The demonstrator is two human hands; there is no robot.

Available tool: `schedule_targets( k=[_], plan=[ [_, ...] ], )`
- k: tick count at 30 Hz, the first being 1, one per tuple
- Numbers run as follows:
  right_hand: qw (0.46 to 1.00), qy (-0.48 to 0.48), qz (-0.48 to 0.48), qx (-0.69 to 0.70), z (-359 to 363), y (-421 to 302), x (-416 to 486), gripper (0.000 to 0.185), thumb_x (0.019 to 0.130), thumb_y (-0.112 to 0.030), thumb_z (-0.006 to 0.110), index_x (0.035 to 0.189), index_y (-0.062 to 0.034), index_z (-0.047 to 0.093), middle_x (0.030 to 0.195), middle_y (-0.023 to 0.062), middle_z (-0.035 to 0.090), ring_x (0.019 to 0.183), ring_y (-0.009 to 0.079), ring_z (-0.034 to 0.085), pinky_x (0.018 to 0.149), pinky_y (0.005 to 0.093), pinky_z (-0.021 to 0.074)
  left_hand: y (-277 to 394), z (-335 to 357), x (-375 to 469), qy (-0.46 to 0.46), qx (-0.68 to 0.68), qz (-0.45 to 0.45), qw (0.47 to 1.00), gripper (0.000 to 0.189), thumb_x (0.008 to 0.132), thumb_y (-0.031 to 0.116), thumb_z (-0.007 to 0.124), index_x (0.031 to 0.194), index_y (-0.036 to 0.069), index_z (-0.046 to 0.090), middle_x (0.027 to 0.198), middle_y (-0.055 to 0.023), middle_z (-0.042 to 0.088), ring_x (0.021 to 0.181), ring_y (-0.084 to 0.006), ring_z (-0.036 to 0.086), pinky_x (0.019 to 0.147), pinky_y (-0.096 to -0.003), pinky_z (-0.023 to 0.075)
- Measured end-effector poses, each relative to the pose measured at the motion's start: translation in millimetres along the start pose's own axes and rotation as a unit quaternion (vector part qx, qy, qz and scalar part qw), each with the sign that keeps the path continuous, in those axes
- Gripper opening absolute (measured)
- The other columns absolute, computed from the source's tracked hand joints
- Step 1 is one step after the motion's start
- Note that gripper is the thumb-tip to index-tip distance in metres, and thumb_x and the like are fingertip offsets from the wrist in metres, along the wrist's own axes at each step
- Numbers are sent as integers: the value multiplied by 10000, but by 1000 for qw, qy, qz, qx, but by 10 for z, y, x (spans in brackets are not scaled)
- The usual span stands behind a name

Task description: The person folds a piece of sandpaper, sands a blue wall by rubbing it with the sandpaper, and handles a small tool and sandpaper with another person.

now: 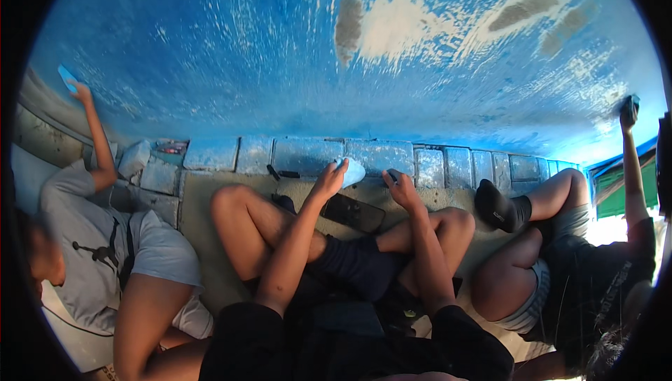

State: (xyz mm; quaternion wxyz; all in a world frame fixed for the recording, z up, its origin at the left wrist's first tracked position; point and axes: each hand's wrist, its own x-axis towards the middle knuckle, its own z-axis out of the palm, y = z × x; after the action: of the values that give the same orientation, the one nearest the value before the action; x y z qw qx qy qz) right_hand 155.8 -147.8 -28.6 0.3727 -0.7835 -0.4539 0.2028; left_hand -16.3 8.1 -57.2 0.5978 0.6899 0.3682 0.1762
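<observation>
My left hand [333, 179] is closed around a pale blue, dust-coated flat piece [353, 172], possibly sandpaper or cloth, held up over the paving blocks. To its right, my right hand [400, 186] grips a small dark object [391, 176], too small to identify. Beyond both hands stands a blue-painted wall [283, 92], with white scraped patches [399, 24] and grey bare areas [348, 29]. Between my forearms a dark phone-like slab [353, 213] lies on the mat in front of my crossed legs.
Blue-dusted paving blocks [308, 154] line the wall's foot, with small black objects [281, 172] on them. At left, a person in grey holds a light blue piece [67, 77] against the wall. At right, another person presses a dark pad [631, 103] on it; their black-socked foot [496, 206] is near.
</observation>
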Motion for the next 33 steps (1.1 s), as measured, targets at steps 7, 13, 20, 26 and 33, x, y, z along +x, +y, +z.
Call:
schedule_targets(
  k=[7, 13, 20, 26, 33],
  plan=[
    [1000, -5, -4, -5, -55, 48, -94, 320, 925, -298, 560, 871, 14, 610, 759, 219, 586, 701, 389, 561, 651, 420, 445, 132, 18, -55, -3, 80, -15, 997, 647, 931, 546, 416, 852, -78, 569, 778, -313, 577, 809, -440, 595, 702, -468, 434],
    [1000, -2, 10, -8, -18, 9, -124, 337, 938, -318, 539, 933, 12, 610, 777, 229, 597, 708, 379, 573, 653, 415, 449, 187, -16, -124, 0, -113, -18, 993, 612, 941, 521, 438, 980, -57, 637, 901, -189, 665, 920, -306, 616, 826, -393, 440],
    [999, 6, -10, 44, -135, -146, -78, 336, 949, -304, 535, 974, 24, 603, 826, 213, 628, 730, 336, 614, 670, 388, 475, 344, -83, -86, 5, -203, -85, 975, 566, 963, 480, 430, 1182, -19, 579, 1135, -119, 624, 1060, -213, 577, 941, -356, 402],
    [995, 27, -63, 65, -225, -355, -74, 269, 887, -223, 644, 1017, 9, 604, 908, 165, 624, 813, 303, 628, 727, 360, 494, 516, -78, -128, 15, -263, -114, 958, 535, 958, 462, 456, 1185, -8, 574, 1117, -98, 628, 1021, -199, 584, 890, -359, 419],
    [993, 16, -104, 63, -210, -418, -37, 390, 783, -176, 745, 1099, -22, 575, 1047, 149, 583, 928, 309, 606, 794, 380, 497, 504, -63, -114, -20, -244, -122, 962, 512, 872, 385, 607, 1169, -31, 577, 1131, -128, 615, 1054, -215, 567, 943, -354, 385]
  ],
)
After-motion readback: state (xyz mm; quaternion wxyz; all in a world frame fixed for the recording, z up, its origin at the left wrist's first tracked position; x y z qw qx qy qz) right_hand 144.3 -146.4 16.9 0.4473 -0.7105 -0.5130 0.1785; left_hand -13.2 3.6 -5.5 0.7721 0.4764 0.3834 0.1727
